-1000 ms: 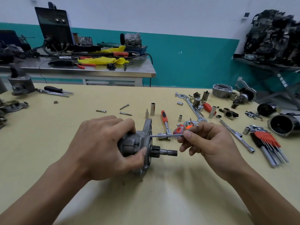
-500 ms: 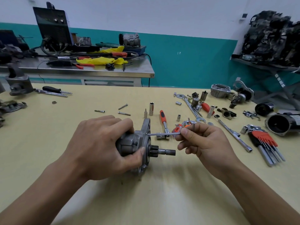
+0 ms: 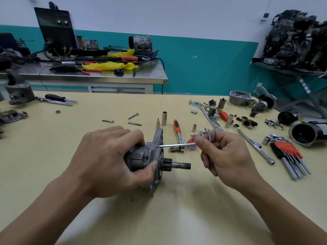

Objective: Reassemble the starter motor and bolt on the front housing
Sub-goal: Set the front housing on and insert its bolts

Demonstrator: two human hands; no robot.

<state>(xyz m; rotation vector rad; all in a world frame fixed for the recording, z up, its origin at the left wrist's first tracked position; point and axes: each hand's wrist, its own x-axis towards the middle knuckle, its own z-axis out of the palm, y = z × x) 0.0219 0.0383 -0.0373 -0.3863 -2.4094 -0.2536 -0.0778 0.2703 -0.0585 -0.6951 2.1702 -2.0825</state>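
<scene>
Left hand (image 3: pixel 106 161) clamped around starter motor body (image 3: pixel 141 157), resting low on yellow counter (image 3: pixel 168 218), shaft (image 3: pixel 180 165) pointing right; right hand (image 3: pixel 224 156) pinching hex key (image 3: pixel 177 145) between thumb and fingers, long end horizontal, tip at upper flange of front housing (image 3: pixel 158 138); loose bolts (image 3: pixel 134 123) on counter behind; hex key set (image 3: pixel 286 151) at right.
</scene>
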